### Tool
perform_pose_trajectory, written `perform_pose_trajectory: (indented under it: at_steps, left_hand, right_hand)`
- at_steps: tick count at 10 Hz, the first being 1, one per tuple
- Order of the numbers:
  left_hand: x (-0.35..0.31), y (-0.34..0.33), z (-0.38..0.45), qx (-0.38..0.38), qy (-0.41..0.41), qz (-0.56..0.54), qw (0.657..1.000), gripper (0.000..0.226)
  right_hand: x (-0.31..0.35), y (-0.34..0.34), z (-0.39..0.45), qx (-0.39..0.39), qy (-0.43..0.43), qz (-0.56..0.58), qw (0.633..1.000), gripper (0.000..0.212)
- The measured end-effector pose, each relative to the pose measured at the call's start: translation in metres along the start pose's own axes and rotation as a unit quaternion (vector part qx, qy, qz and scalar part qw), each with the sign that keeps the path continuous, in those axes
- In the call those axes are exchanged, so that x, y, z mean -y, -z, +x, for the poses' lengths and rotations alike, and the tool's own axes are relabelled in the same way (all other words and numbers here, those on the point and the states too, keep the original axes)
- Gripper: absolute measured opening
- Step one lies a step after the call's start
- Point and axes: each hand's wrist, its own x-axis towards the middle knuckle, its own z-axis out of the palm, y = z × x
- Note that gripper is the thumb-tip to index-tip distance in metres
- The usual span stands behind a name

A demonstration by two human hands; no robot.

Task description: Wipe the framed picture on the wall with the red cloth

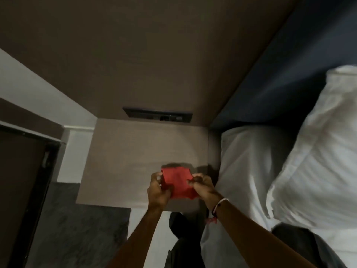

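Both hands, left hand (158, 190) and right hand (202, 187), grip the red cloth (176, 183) between them, seemingly just above the bedside counter (125, 155).

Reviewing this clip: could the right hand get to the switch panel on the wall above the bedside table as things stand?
Probably yes. Nothing stands between the right hand and the switch panel; the bedside table top between them is bare. But both hands grip the red cloth, so the left hand would have to take it.

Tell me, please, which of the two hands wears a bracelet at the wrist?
The right hand, nearest the white pillows, has a white band at its wrist; the left hand has a bare wrist. Both hold the red cloth.
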Motion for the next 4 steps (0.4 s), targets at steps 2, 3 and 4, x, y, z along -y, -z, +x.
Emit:
perform_pose_trajectory:
  at_steps: [2, 3, 4]
  left_hand:
    - [0.024, -0.007, 0.038, 0.043, -0.063, 0.109, 0.991, 0.051]
    - [0.024, -0.009, 0.035, 0.074, -0.062, 0.145, 0.985, 0.048]
    - [0.014, -0.005, 0.023, 0.070, -0.080, 0.169, 0.980, 0.048]
  right_hand:
    - [-0.019, -0.010, 0.037, 0.098, 0.044, -0.081, 0.991, 0.043]
    - [-0.017, -0.003, 0.031, 0.135, 0.068, -0.097, 0.984, 0.050]
    - [-0.008, 0.007, 0.015, 0.103, 0.084, -0.140, 0.981, 0.056]
